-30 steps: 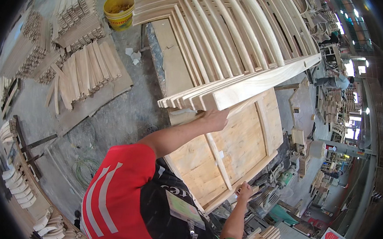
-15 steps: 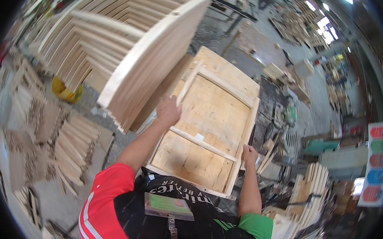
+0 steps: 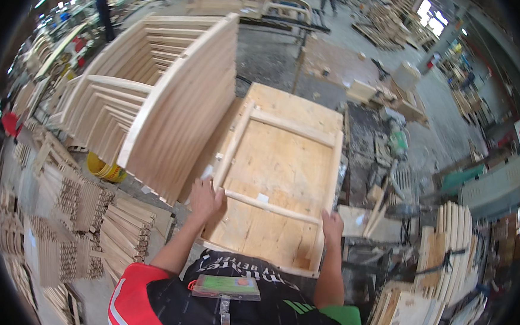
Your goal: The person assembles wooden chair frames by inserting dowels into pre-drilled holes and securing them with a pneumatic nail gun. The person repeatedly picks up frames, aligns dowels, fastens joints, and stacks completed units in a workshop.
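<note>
A pale wooden frame (image 3: pixel 275 208) with two long rails and crossbars lies on a plywood board (image 3: pixel 296 102) in front of me. My left hand (image 3: pixel 207 198) is closed at the frame's left rail, beside the end of the middle crossbar; some of its fingertips are hidden. On the opposite side, my right hand (image 3: pixel 332 225) grips the right rail near the other end of that crossbar. A small white patch (image 3: pixel 262 198) shows by the middle crossbar. Both forearms reach forward from my body.
Left of the board stands a tall stack of similar wooden frames (image 3: pixel 180 104). Piles of wooden strips (image 3: pixel 122 225) and a yellow bucket (image 3: pixel 105 168) are at the left. Bundled curved wood pieces (image 3: pixel 445 251) stand at the right. A cluttered dark surface (image 3: pixel 366 133) lies beyond the board's right side.
My left hand has moved nearer along the left rail, from beyond the middle crossbar to beside its end. My right hand stays on the right rail. The whole view has shifted.
</note>
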A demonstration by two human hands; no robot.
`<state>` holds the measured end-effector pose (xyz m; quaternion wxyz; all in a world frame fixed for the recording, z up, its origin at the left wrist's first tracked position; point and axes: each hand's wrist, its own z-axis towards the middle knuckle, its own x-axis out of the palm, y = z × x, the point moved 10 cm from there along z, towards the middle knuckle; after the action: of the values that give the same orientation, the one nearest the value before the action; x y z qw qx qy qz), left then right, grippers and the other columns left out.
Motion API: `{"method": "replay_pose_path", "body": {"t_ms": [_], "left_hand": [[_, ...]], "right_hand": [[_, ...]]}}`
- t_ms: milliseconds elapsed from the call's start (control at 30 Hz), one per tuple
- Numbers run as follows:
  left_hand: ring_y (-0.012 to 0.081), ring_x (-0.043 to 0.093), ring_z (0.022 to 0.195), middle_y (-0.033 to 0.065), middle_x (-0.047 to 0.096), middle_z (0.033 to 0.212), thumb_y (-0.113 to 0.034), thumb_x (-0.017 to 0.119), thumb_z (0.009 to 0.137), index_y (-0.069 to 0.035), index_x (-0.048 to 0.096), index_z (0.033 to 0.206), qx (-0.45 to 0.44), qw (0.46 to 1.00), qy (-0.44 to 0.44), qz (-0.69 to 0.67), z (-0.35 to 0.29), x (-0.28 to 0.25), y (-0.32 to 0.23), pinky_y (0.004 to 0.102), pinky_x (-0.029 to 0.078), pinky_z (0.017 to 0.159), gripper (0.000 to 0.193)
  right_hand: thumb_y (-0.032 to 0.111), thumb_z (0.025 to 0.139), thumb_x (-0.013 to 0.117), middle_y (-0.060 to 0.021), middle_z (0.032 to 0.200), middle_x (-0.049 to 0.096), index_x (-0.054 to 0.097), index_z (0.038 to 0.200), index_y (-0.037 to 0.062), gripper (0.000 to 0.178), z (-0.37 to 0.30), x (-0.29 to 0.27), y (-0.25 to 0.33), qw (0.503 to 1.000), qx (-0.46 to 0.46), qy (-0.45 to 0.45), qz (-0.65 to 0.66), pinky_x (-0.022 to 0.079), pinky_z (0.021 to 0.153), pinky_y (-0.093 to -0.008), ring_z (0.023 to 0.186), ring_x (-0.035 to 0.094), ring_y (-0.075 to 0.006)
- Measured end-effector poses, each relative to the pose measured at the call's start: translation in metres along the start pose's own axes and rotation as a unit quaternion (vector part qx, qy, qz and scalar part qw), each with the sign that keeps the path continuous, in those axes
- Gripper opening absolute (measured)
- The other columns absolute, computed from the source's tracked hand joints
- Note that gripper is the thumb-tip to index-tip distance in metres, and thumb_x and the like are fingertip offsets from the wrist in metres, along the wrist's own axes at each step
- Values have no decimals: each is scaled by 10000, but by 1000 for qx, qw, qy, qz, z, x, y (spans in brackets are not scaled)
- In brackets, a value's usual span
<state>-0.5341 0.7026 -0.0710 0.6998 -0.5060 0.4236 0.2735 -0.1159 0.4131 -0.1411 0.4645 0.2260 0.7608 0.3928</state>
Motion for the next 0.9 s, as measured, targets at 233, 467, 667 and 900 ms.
{"method": "replay_pose_path", "body": {"t_ms": [233, 467, 667, 900], "left_hand": [[342, 753, 886, 214, 768, 993, -391, 812, 840, 0, 664, 1241, -217, 944, 178, -171, -46, 25, 53, 486, 580, 844, 579], [166, 699, 637, 114, 755, 856, -329, 837, 850, 6, 722, 1070, -223, 913, 168, -298, -49, 16, 51, 344, 560, 596, 417], [119, 586, 569, 56, 643, 844, -300, 838, 904, -8, 583, 1278, -73, 855, 134, -496, -10, -63, -57, 305, 490, 501, 539], [84, 601, 641, 45, 603, 892, -237, 782, 956, -28, 494, 1384, 158, 660, 283, -678, -12, -190, -231, 269, 521, 554, 556]], "right_hand": [[225, 943, 830, -101, 1017, 742, 674, 1135, -39, 362, -21, 6, -13, 991, -19, 4, 133, 545, 775, -336, 866, 670, -165], [221, 943, 828, -89, 938, 726, 697, 1094, -59, 344, -16, -9, 0, 990, -36, -15, 132, 527, 751, -353, 820, 641, -173], [240, 1063, 706, -5, 840, 667, 709, 1027, 21, 223, 29, -78, 103, 960, -203, -71, 178, 482, 662, -293, 742, 588, -113], [333, 1136, 578, -134, 1351, 638, 564, 1468, 11, 463, 19, -166, 307, 881, -429, -133, 148, 482, 1013, -318, 1217, 609, -203]]}}
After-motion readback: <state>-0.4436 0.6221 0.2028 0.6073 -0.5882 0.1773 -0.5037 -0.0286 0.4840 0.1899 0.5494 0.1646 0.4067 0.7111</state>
